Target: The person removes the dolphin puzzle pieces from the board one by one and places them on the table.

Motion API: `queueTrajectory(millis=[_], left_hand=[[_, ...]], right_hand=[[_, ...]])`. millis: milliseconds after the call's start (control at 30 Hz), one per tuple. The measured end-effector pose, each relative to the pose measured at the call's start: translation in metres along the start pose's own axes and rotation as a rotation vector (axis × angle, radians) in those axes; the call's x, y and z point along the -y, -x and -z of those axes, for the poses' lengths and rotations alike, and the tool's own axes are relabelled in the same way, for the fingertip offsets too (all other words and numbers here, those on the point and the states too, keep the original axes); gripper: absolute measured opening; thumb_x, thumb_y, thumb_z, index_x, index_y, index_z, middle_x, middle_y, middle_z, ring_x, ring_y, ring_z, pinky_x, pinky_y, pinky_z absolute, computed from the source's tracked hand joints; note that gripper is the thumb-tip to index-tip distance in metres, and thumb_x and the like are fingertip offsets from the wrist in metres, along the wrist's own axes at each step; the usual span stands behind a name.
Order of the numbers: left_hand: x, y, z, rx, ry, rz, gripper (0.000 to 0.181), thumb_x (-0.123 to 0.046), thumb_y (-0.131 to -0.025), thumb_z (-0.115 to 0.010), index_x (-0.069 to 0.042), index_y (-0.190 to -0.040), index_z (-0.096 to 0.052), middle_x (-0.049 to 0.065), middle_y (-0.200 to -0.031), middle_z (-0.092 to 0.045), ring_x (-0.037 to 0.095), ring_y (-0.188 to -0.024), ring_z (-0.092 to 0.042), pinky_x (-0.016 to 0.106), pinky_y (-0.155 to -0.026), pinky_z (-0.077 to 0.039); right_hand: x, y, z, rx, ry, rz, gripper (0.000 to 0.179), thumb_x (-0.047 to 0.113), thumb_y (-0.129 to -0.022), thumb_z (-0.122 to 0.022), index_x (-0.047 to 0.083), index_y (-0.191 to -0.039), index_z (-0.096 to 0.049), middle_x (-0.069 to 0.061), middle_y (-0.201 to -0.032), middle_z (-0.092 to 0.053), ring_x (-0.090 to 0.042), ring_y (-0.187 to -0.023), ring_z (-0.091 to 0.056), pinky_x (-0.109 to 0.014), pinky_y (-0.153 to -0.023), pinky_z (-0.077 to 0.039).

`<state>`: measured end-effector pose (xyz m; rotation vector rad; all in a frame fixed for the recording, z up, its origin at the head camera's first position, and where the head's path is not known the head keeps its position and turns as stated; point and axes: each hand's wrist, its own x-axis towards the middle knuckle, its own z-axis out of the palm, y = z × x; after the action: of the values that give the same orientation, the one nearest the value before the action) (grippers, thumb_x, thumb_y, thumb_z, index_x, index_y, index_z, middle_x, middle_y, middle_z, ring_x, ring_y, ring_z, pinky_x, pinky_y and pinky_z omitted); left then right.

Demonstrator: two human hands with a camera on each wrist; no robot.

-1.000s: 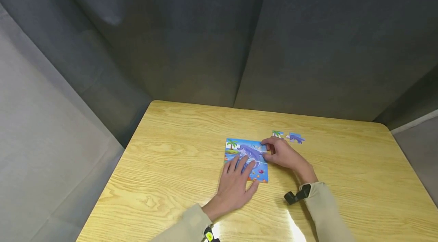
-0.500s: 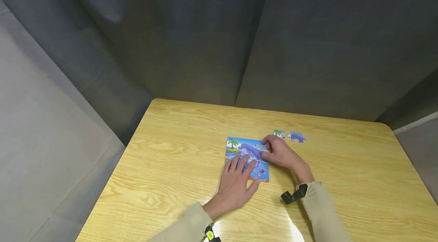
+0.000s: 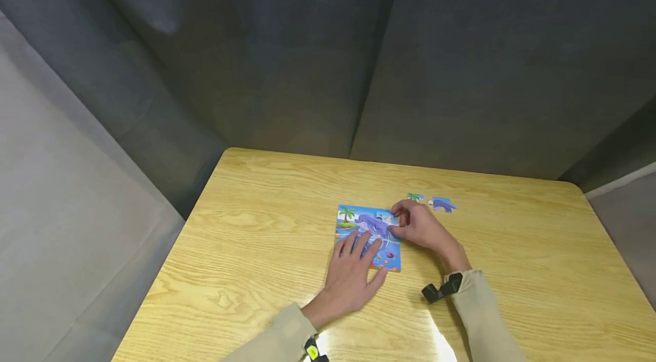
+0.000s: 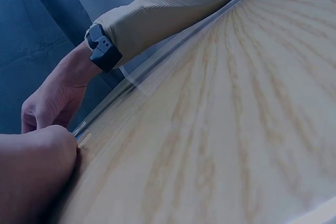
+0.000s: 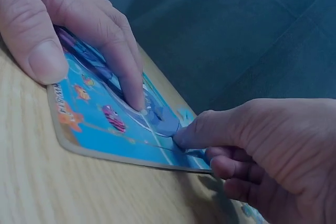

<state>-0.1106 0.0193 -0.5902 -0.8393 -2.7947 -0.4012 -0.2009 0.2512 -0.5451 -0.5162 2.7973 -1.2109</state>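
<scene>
The dolphin jigsaw puzzle lies flat on the wood-grain table. The left hand rests on its lower part, fingers spread; this hand should brace the board against sliding. The right hand bends thumb and fingers at the right edge; whether they pinch a piece cannot be told. Press straight down, align seams, and avoid disturbing the loose palm-tree piece and dolphin piece beyond.

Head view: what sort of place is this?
Probably a curtained-off recording station: dark drapes behind a wood-grain table, a paler grey sheet at left, and a black wrist device that looks like a camera.
</scene>
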Motion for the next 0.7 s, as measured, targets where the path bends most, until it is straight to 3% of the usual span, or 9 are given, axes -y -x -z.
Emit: queueTrajectory(millis=[167, 400, 700], left_hand=[[0.000, 0.000, -0.002, -0.023, -0.001, -0.006, 0.061, -0.058, -0.107, -0.040, -0.026, -0.158, -0.044, 0.004, -0.163, -0.040, 0.032, -0.152, -0.032, 0.050, -0.117, -0.031], [0.000, 0.002, -0.001, -0.015, 0.013, -0.008, 0.060, -0.057, -0.107, -0.041, -0.026, -0.158, -0.044, 0.004, -0.163, -0.041, 0.033, -0.153, -0.031, 0.051, -0.118, -0.031], [0.000, 0.001, -0.002, -0.012, -0.004, -0.021, 0.061, -0.057, -0.107, -0.039, -0.025, -0.158, -0.043, 0.005, -0.163, -0.041, 0.034, -0.152, -0.032, 0.051, -0.117, -0.031]], right_hand=[[0.000, -0.002, -0.004, 0.029, -0.049, 0.056, 0.043, 0.005, -0.084, -0.086, -0.004, -0.121, -0.067, -0.009, -0.094, -0.067, -0.019, -0.075, -0.058, -0.024, -0.064, -0.047], [-0.001, 0.001, -0.009, 0.060, 0.058, 0.150, 0.045, 0.008, -0.090, -0.080, -0.002, -0.131, -0.067, -0.008, -0.095, -0.060, -0.015, -0.074, -0.048, -0.027, -0.065, -0.042], [0.000, 0.001, -0.011, 0.064, 0.090, 0.132, 0.039, 0.014, -0.089, -0.081, 0.002, -0.125, -0.071, -0.006, -0.096, -0.058, -0.016, -0.080, -0.048, -0.030, -0.070, -0.043]])
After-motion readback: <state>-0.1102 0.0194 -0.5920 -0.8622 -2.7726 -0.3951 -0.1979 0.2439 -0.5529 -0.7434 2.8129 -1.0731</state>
